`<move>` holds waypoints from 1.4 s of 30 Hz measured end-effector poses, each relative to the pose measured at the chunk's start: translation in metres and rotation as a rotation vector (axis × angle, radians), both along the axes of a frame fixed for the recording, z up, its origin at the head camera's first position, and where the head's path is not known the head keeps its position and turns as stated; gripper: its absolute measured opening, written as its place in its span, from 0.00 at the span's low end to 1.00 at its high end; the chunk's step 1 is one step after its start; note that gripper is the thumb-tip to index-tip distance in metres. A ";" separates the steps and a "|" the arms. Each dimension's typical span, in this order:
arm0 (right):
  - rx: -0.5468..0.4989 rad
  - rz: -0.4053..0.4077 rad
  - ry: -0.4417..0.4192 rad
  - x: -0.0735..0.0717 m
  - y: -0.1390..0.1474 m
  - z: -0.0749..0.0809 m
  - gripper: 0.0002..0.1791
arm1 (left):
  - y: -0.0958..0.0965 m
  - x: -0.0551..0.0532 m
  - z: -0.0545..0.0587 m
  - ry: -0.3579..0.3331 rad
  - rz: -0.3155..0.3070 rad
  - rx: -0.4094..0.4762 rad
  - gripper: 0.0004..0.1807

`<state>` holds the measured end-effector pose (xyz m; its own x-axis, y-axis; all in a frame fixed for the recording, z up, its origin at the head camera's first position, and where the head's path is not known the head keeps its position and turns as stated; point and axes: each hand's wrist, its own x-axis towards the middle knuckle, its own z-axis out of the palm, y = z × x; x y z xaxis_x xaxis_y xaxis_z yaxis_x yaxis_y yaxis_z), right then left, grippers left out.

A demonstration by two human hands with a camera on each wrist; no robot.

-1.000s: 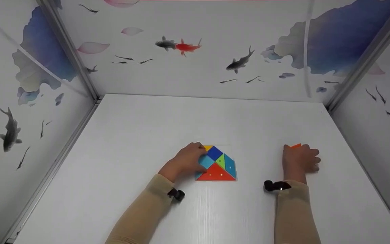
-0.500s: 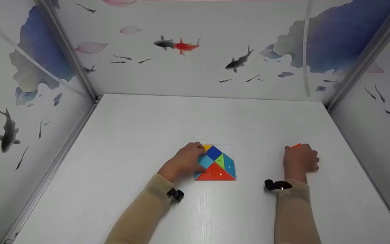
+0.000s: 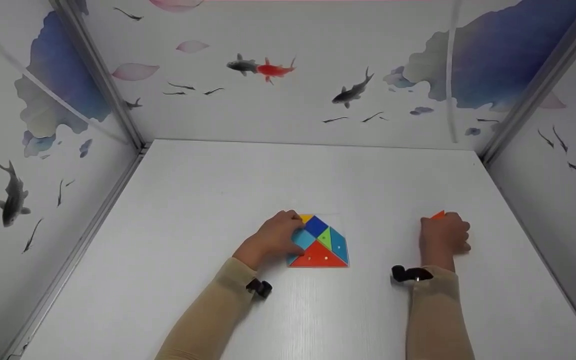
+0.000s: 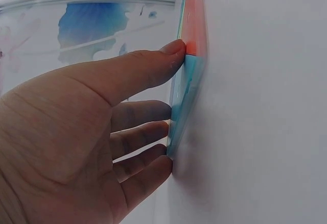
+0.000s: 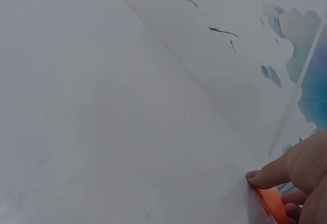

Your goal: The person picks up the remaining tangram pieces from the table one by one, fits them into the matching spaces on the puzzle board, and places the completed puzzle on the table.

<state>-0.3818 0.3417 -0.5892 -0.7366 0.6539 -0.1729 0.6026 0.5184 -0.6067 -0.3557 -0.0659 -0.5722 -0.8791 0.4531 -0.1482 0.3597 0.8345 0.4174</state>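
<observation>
A tangram set lies flat mid-table in a clear tray. Its pieces include a red triangle, a dark blue square, a small green triangle and a blue piece on the right; the tray's upper right corner is bare. My left hand rests on the tray's left side, thumb near the red triangle, fingertips along the edge and covering part of the pieces. Farther right, my right hand pinches an orange tangram piece, mostly hidden by the hand in the head view.
White panels with printed fish and lotus leaves enclose the white table at the back and both sides. Grey metal strips run along their corners. A small black camera is strapped on each wrist.
The right hand shifts very slightly, and a little more of the orange piece shows above it. The left hand and the tray stay in place.
</observation>
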 end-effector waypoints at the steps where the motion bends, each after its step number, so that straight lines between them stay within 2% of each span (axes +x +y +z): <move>1: -0.004 -0.001 0.009 0.000 0.000 0.000 0.35 | 0.000 0.000 0.000 0.001 0.001 0.002 0.35; 6: -0.015 -0.002 0.030 0.000 0.002 0.001 0.37 | 0.001 0.001 0.002 -0.007 0.019 0.012 0.36; 16: -0.052 0.013 0.063 0.000 0.003 -0.005 0.38 | 0.001 0.002 -0.002 -0.011 0.037 0.019 0.35; 31: -0.018 0.031 0.065 0.001 0.004 -0.006 0.30 | -0.001 0.000 -0.002 0.007 0.005 0.001 0.36; 37: -0.056 0.027 0.091 0.002 0.006 -0.003 0.26 | -0.001 0.001 -0.002 0.018 0.003 0.005 0.35; 42: -0.121 0.019 0.154 0.002 0.010 -0.001 0.23 | 0.000 0.000 -0.004 0.012 0.014 0.015 0.35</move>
